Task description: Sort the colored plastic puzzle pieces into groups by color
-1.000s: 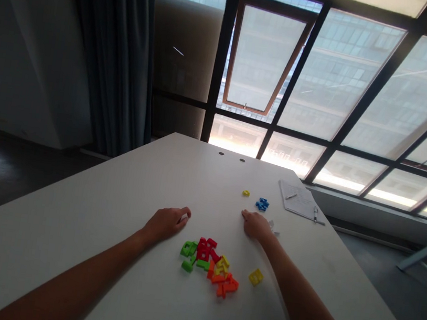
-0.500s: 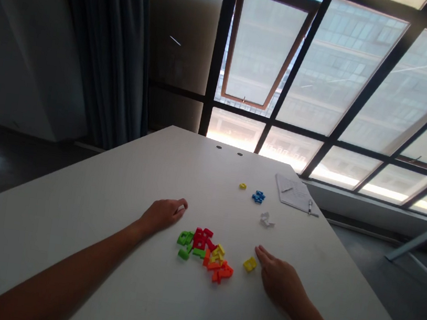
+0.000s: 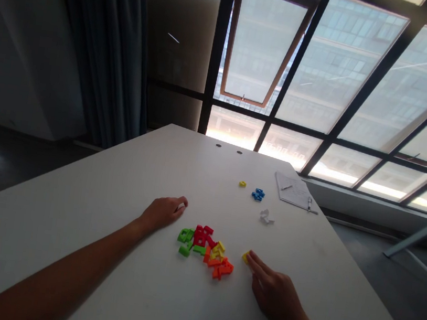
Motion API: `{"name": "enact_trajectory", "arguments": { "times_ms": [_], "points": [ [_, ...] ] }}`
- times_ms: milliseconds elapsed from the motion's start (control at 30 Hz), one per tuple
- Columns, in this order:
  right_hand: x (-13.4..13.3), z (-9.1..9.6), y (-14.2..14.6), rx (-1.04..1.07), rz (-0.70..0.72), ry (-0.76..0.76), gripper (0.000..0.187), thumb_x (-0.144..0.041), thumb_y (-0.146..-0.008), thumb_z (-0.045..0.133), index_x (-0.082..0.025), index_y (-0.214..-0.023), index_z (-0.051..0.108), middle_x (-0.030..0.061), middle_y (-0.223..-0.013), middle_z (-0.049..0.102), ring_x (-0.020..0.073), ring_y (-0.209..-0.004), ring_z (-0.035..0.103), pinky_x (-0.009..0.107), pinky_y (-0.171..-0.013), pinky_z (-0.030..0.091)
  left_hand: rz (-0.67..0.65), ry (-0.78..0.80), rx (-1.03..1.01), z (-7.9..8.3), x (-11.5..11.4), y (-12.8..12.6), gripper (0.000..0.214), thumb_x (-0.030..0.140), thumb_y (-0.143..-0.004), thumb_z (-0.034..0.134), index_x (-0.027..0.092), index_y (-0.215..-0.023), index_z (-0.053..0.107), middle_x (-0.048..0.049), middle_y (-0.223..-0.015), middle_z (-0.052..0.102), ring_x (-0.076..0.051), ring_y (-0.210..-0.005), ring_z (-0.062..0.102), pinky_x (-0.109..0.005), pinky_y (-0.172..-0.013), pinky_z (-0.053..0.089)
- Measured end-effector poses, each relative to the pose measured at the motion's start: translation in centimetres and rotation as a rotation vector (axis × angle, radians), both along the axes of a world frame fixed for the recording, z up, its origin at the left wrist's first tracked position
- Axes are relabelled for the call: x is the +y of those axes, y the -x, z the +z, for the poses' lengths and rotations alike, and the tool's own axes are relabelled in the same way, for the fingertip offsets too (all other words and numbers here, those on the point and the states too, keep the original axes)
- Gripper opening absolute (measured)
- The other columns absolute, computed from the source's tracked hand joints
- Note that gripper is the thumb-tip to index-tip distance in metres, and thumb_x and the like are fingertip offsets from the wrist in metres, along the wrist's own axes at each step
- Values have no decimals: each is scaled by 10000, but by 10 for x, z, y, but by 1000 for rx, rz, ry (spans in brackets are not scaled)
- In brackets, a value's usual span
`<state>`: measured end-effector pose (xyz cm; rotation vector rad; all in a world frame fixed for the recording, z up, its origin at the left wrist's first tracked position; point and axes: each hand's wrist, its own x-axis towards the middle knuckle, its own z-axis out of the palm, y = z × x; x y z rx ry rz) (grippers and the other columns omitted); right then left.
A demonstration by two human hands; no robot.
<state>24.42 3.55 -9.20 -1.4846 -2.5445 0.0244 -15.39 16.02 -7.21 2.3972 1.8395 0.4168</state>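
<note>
On the white table, my right hand lies with its fingers together and their tips over a small yellow block, covering most of it. Left of it is a pile of shaped plastic blocks: orange pieces, yellow pieces, red pieces and green pieces. My left hand rests beyond the green pieces with curled fingers. A pale patch shows between its thumb and forefinger; whether that is a held piece or bare table I cannot tell.
Farther back lie white pieces, a cluster of blue blocks and a lone yellow piece. Paper sheets with a pen sit by the right edge. A dark curtain hangs at the left.
My right hand has shifted left, and its fingertips now cover the yellow block that lay uncovered beside them. My left hand has stayed in place.
</note>
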Motion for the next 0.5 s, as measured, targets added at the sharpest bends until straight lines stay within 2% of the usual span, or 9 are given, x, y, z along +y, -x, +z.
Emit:
{"name": "enact_trajectory", "arguments": {
  "times_ms": [133,267,367,500],
  "points": [
    [5,8,8,-61,-15,8,575,-194,-967,357,-239,-1534,443,97,-1528,474,205,-850,768,351,-771,635,-1,-12,6,0,0,0,246,370,-974,451,295,-1112,640,-12,-900,734,-179,-747,651,-263,-640,358],
    [26,16,20,-113,-38,42,578,-240,-972,382,-251,-1549,412,82,-1561,433,222,-910,761,365,-807,623,-2,-13,9,0,-1,0,240,371,-973,451,300,-1104,638,-10,-894,731,-180,-727,641,-265,-620,340],
    [57,19,34,-125,-60,49,574,-263,-977,395,-249,-1551,405,82,-1577,416,231,-991,743,367,-870,598,7,-4,0,0,-1,-1,242,375,-976,448,299,-1104,639,-10,-885,729,-176,-710,635,-264,-620,340],
    [114,17,59,-146,-145,31,572,-257,-974,404,-191,-1543,408,124,-1582,412,245,-1087,707,354,-900,566,12,5,-18,0,-1,-1,246,372,-978,445,295,-1107,640,-16,-896,731,-174,-722,643,-260,-637,357]
  ]
}}
